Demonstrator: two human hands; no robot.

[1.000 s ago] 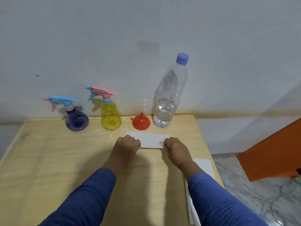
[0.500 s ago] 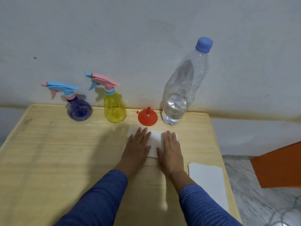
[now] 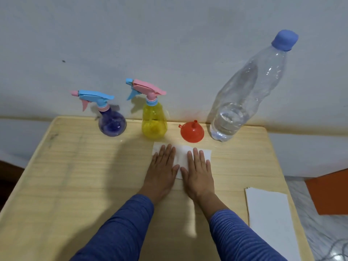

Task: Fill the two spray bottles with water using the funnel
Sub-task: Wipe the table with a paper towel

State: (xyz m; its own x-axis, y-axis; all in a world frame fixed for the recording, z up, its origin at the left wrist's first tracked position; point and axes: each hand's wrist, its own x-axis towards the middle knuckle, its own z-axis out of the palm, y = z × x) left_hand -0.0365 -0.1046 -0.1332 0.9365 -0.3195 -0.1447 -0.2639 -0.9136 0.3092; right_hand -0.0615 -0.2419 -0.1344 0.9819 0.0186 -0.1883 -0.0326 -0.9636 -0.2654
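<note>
Along the back edge of the wooden table stand a round purple spray bottle with a blue trigger head, a yellow spray bottle with a pink trigger head, a red funnel lying mouth-down, and a tall clear water bottle with a blue cap, water in its lower part. My left hand and my right hand lie flat, fingers straight, side by side on a white sheet of paper just in front of the funnel.
A stack of white paper lies at the table's right front edge. A grey wall rises directly behind the bottles. An orange object stands on the marble floor to the right.
One second ago both hands were curled at the near edge of the white sheet. They opened and now lie flat on it. The camera has moved closer and tilted down.
</note>
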